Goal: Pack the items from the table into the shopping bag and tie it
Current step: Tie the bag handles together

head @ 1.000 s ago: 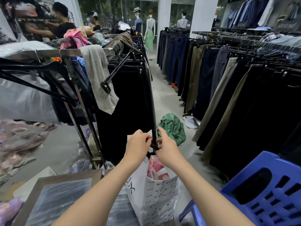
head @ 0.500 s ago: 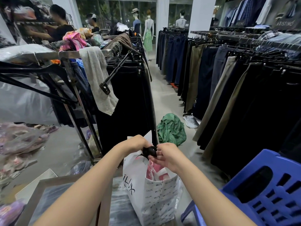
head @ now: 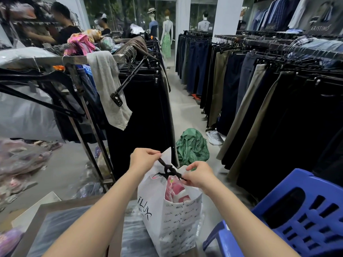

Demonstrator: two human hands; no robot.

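One white shopping bag [head: 172,221] stands at the desk [head: 61,225] edge, right under both hands. Left hand [head: 143,158] and right hand [head: 200,176] each pinch an end of the black cord [head: 169,168] knotted between them; pulling apart evenly should cinch it snug.

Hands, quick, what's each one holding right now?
Left hand: closed, pinching one end of the black tie cord above the shopping bag.
Right hand: closed, pinching the cord's other end.
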